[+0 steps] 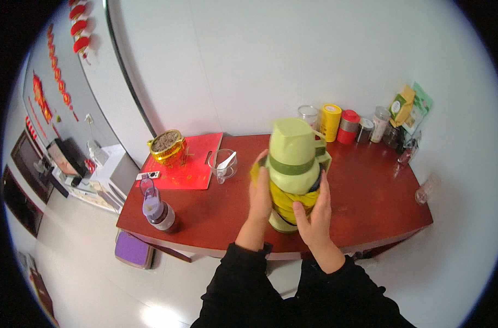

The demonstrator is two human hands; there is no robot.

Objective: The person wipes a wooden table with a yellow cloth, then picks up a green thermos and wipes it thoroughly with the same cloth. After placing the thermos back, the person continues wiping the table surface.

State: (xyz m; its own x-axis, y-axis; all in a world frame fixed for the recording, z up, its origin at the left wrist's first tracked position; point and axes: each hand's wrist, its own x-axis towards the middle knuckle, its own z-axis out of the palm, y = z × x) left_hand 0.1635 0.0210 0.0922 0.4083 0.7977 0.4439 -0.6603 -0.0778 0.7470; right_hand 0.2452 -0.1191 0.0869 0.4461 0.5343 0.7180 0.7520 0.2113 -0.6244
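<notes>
A pale green thermos jug (294,164) with a darker green band and a side handle stands upright near the front middle of a red-brown wooden table (368,201). Around its body lies a yellow-green cloth (292,201). My left hand (261,192) presses the cloth against the jug's left side. On the right side my right hand (316,213) holds the cloth and jug, thumb at the front and fingers partly hidden. Something dark shows between the right fingers and the jug.
Left of the jug are a clear cup (223,164) with a white spoon, a gold pot (167,148) on a red sheet (191,180), a remote (148,175) and a purple-lidded bottle (160,215). Several canisters, including a yellow one (330,123), line the wall; a clear glass (428,188) is at right.
</notes>
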